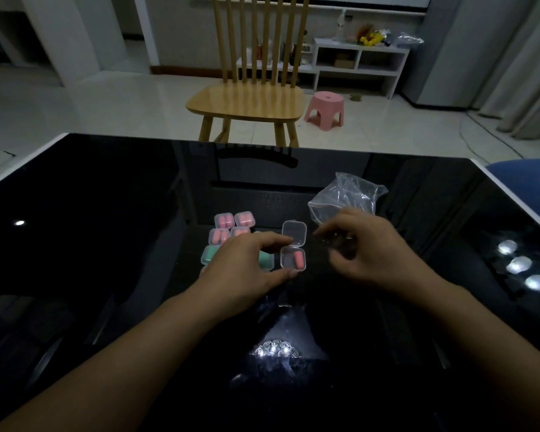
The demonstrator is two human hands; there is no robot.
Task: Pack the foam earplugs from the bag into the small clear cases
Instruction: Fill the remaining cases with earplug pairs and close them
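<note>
Here left hand [247,263] fingers pinch open case [293,259]; right hand [365,254] fingers curled, seemingly empty.

Glossy black table [106,213], white-rimmed, reflecting bright lamp spots near right edge and near front edge. Beyond far edge: wooden chair [247,101] with tall slatted back, seat facing table. Pink plastic stool [325,109] on pale tiled floor [91,110], just right of chair. White low shelf unit [360,62] against back wall, behind stool; yellow items and clear plastic bundle on its top, too small to tell. Blue seat [530,185] past table's far right corner. Pale curtain [524,63] at right.
</note>
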